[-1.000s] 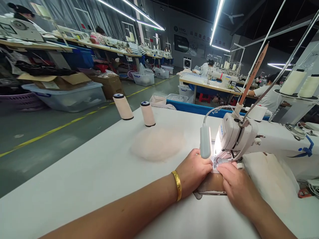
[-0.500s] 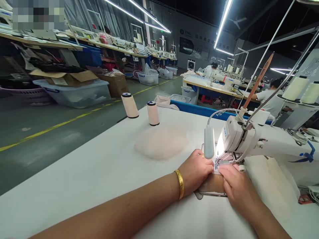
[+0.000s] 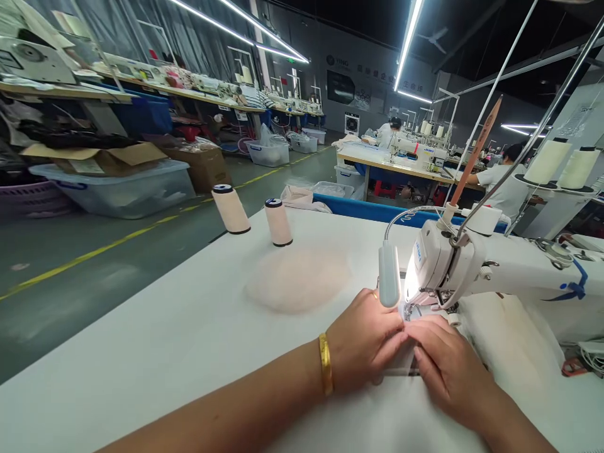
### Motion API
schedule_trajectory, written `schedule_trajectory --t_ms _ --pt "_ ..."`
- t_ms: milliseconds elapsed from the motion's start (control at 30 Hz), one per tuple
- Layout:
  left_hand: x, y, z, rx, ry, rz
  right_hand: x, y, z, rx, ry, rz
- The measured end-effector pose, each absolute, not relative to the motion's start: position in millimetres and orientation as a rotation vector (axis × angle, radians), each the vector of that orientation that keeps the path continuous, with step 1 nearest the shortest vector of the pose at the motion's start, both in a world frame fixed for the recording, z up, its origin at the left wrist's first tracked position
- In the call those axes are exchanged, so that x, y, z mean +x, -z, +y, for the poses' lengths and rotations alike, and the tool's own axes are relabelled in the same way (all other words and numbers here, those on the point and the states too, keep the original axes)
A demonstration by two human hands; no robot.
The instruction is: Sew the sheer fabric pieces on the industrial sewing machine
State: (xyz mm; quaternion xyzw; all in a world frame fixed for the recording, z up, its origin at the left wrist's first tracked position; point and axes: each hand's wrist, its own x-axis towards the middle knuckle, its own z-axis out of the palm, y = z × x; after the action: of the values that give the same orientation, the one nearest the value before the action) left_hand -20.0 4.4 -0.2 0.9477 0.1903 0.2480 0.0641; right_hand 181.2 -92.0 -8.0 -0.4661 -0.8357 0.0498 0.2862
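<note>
A white sewing machine point(image 3: 438, 264) stands at the right with its lamp point(image 3: 389, 275) lit. Just in front of its needle area, my left hand point(image 3: 365, 336), with a gold bracelet at the wrist, has its fingers pressed together. My right hand point(image 3: 448, 362) is beside it, fingers bent and fingertips almost meeting those of the left. Both are closed at the machine bed; what lies under the fingertips is too small and hidden to name. A sheer pale fabric piece point(image 3: 299, 279) lies flat on the white table point(image 3: 155, 340), left of the machine.
Two pale pink thread cones point(image 3: 231, 209) stand at the table's far edge. Sheer cloth point(image 3: 512, 340) lies under the machine arm. Beyond the table are a blue-edged trough point(image 3: 363, 206), plastic bins point(image 3: 117, 189), other machines and people seated at the back right.
The view has shifted slightly. My hands have come closer together at the needle area, and the left hand's fingers now cover more of the machine bed.
</note>
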Motion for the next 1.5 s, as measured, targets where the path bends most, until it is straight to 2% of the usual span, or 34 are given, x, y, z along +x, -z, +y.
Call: schedule_trajectory --t_ms 100,300,533,1067,1500 --pt "-23 6 10 2.881 -0.771 0.646 183 6 -92 -1.371 -0.128 -2.307" --pt "-28 3 -1 2.853 -0.644 0.600 204 9 -89 -1.591 0.193 -2.238" --pt "-22 4 -8 2.844 -0.711 0.467 187 3 -97 -1.352 -0.111 -2.344" --pt "-21 13 -12 2.854 -0.814 0.538 189 6 -96 -1.424 -0.078 -2.360" --pt "-20 13 -8 2.890 -0.748 0.565 193 12 -94 -1.361 -0.061 -2.305"
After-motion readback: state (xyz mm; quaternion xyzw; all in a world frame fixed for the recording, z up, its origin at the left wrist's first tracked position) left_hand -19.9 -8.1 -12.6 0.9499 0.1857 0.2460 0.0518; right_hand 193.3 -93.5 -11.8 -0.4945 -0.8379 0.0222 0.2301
